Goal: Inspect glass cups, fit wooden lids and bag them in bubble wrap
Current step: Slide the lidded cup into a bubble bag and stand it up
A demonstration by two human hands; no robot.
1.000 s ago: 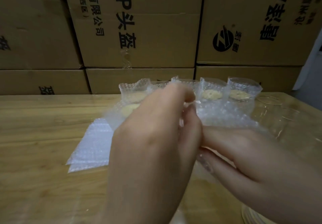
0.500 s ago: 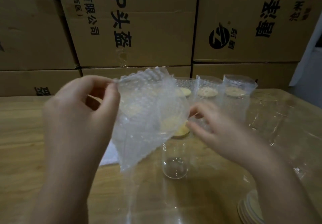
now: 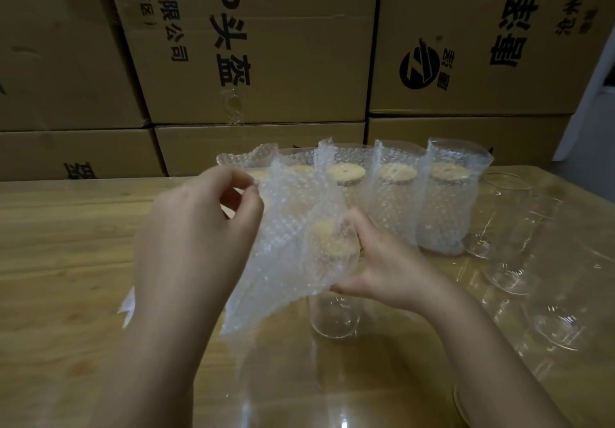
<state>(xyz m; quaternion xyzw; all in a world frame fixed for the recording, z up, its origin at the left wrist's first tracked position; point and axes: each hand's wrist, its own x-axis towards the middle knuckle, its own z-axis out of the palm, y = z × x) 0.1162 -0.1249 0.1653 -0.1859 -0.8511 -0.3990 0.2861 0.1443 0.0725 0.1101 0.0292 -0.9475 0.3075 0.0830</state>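
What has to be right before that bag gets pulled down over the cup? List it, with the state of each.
1. Lid seated on the cup: ok, seen through the bag.
2. Cup upright on the table: ok.
3. Left hand pinches the bag's upper edge: ok.
4. Right hand grips the bag's other side: ok.
5. Bag mouth open around the cup: cannot tell.
6. Wrapped cups stand apart behind: ok.

Bagged cups [image 3: 439,204] behind lidded cup [image 3: 334,314]
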